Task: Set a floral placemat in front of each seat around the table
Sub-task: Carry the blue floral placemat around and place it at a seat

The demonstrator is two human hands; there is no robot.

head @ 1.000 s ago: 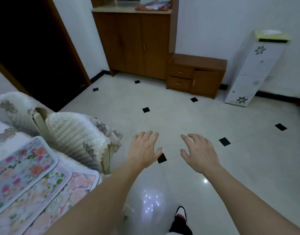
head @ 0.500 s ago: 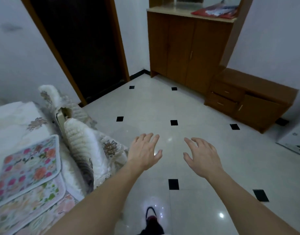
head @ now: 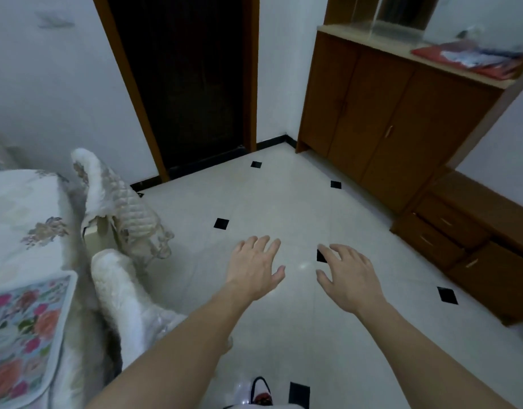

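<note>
A floral placemat (head: 21,338) with pink and orange flowers lies on the table (head: 21,208) at the lower left; the table wears a pale flowered cloth. My left hand (head: 254,268) and my right hand (head: 349,276) are both held out over the tiled floor, palms down, fingers spread, holding nothing. They are well to the right of the table and placemat. Two chairs with white quilted covers, one near (head: 121,299) and one farther (head: 112,199), stand along the table's right side.
A dark doorway (head: 180,84) is straight ahead. A tall wooden cabinet (head: 387,119) and a low drawer unit (head: 476,246) line the right wall. The pale tiled floor (head: 284,202) with small black diamonds stretches between them. My slippered foot (head: 261,394) shows at the bottom.
The view has swung left: the doorway is now centred, the cabinet has slid right, and the stack of placemats has slid out of frame, leaving one in view. My empty hands kept their pose.
</note>
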